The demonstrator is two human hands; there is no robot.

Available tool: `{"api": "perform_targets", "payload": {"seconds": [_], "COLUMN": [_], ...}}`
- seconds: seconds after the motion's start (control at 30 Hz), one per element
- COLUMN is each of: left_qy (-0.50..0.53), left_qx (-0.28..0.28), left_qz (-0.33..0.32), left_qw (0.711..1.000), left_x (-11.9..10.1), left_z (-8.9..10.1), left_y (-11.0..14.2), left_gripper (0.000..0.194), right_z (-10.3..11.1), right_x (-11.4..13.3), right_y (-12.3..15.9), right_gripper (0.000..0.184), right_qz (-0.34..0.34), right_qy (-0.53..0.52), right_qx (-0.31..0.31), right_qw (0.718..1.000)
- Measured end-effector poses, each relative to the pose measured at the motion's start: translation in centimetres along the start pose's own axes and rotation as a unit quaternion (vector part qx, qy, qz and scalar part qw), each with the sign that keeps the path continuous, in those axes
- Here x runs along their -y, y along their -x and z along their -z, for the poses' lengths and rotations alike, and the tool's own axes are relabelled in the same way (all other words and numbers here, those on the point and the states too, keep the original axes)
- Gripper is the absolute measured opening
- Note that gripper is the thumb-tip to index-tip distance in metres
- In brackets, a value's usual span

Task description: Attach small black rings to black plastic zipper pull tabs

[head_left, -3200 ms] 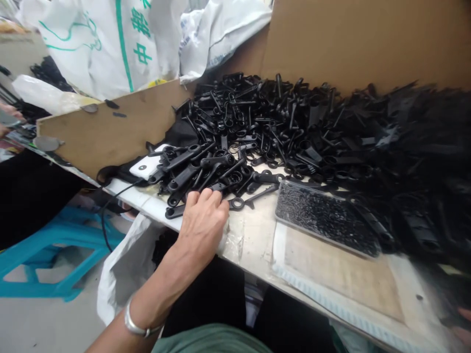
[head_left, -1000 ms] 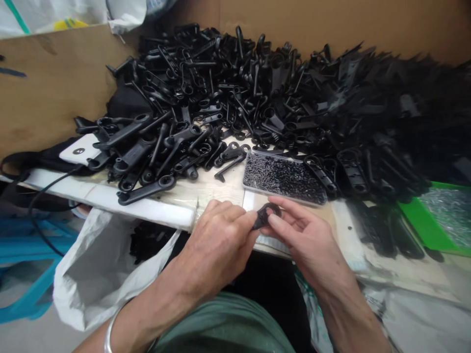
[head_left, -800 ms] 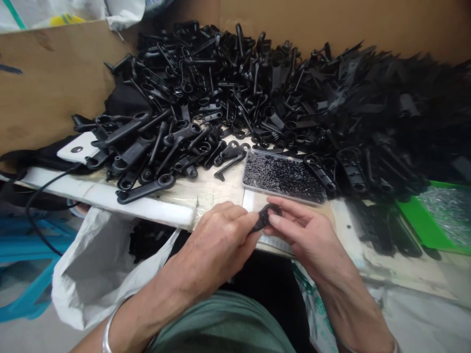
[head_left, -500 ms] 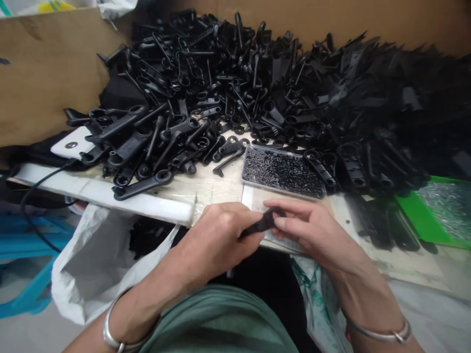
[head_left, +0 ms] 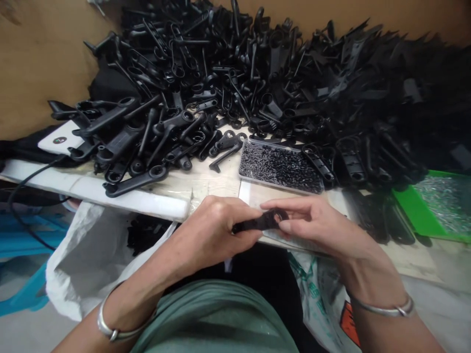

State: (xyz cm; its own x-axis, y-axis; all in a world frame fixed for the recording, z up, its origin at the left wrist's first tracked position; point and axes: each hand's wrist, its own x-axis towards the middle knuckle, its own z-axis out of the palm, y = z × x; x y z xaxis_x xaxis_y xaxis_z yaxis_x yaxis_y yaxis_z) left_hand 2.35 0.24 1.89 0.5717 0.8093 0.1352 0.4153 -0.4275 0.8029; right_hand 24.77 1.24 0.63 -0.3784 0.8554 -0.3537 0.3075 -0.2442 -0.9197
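Observation:
Both hands meet at the table's near edge around one black plastic lever (head_left: 257, 223) with a ring at its right end. My left hand (head_left: 215, 233) is closed round the lever's shaft. My right hand (head_left: 316, 228) pinches the ring end between thumb and fingers. Just beyond the hands lies a shallow clear tray of small black screws (head_left: 281, 166). A big heap of black plastic levers (head_left: 235, 88) covers the table behind it.
A white phone (head_left: 59, 139) with a black cable lies at the left under the levers. A green tray of silvery screws (head_left: 437, 206) sits at the right. A white plastic bag (head_left: 91, 260) hangs open below the table edge. Brown cardboard (head_left: 37, 63) walls the back.
My left hand picked a lever from the heap and brought it to the near edge, where my right hand joined it. Over the last second the lever has turned more level between the hands.

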Motion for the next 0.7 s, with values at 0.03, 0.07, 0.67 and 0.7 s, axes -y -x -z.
{"api": "perform_targets", "payload": {"seconds": [0.03,0.07,0.67,0.7], "left_qy": [-0.003,-0.006,-0.016,-0.028], "left_qx": [-0.003,-0.007,-0.015,-0.02], "left_qz": [-0.002,-0.005,0.002,0.002], "left_qw": [1.0,1.0,1.0,0.999], "left_x": [0.0,0.1,1.1,1.2], "left_z": [0.0,0.0,-0.3,-0.3], "left_y": [0.0,0.0,0.2,0.2], "left_gripper": [0.015,0.015,0.018,0.019], "right_z": [0.0,0.1,-0.3,-0.4], "right_x": [0.0,0.1,0.2,0.2], "right_y": [0.0,-0.1,-0.3,-0.3], "right_gripper": [0.034,0.034,0.039,0.045], "right_qz": [0.002,0.002,-0.018,-0.021], "right_qy": [0.006,0.01,0.005,-0.005], "right_qx": [-0.001,-0.003,0.01,0.011], "right_qw": [1.0,1.0,1.0,1.0]}}
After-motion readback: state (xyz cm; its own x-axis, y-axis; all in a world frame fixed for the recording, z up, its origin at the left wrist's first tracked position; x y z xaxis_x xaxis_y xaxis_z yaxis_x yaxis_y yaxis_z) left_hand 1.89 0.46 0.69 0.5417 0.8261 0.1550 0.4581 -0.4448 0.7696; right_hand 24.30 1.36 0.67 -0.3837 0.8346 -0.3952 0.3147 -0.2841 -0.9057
